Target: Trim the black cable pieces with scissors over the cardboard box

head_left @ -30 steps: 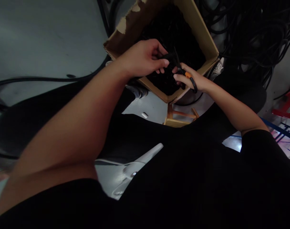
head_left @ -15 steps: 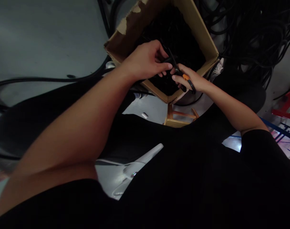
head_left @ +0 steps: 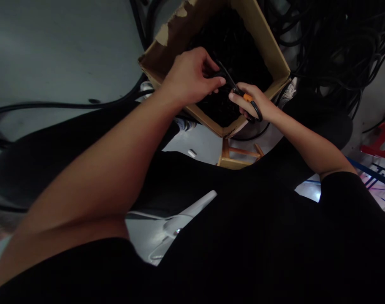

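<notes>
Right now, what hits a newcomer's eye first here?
Black scissors with an orange pivot sit in the right hand at centre, blades at a black cable gripped by the left hand. Beneath them, an open cardboard box is full of dark cable. A tangle of coiled cable fills the top right.

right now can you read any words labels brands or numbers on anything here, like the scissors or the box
Nothing here can be read: no word, label, brand, number or sign shows.
The scissors in the right hand show no legible mark on their orange part.
The cardboard box shows no print on its visible walls.
The black cables are too dark to show any marking.
</notes>
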Tool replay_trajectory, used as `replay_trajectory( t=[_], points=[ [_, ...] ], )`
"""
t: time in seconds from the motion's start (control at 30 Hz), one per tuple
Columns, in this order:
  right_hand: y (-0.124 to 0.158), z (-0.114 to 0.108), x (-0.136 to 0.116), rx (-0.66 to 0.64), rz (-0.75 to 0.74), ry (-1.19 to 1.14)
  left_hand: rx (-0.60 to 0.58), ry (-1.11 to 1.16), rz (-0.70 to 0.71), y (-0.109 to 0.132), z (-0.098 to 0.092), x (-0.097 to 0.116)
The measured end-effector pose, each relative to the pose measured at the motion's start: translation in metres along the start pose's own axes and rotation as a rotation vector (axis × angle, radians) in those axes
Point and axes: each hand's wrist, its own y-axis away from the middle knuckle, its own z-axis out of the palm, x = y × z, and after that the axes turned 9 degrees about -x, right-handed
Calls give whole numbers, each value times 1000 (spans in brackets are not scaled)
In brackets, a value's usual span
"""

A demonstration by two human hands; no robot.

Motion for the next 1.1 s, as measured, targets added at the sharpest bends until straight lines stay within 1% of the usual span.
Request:
replay_trajectory(
  t=[0.07,0.23,0.3,0.4,0.47,0.53,0.6,0.67,0.73,0.87,0.97,1.1],
  points=[
    [-4,-2,2,-22,-6,-7,-2,13,22,-2,3,-5],
    [-10,-6,14,-7,-80,-4,-144,221,140,-11,11,-27],
    [-8,-4,14,-15,-92,-10,-158,258,178,-15,11,-35],
    [-7,0,12,12,-80,-30,-159,282,166,-19,8,-41],
    [-8,1,13,38,-85,-22,-161,298,159,-21,7,-42],
    [-11,1,15,33,-89,7,-166,313,172,-22,8,-41],
    [-13,-1,18,15,-84,40,-193,332,188,-21,11,-40],
    [-13,-3,18,27,-77,69,-235,346,194,-21,13,-39],
    [-12,-5,15,53,-72,99,-253,347,191,-21,12,-39],
    [-7,-5,5,73,-52,159,-239,323,167,-23,5,-39],
    [-7,-4,5,59,-44,151,-267,277,162,-22,3,-35],
    [-8,-5,12,36,-61,162,-324,265,123,-19,7,-30]
  ],
)
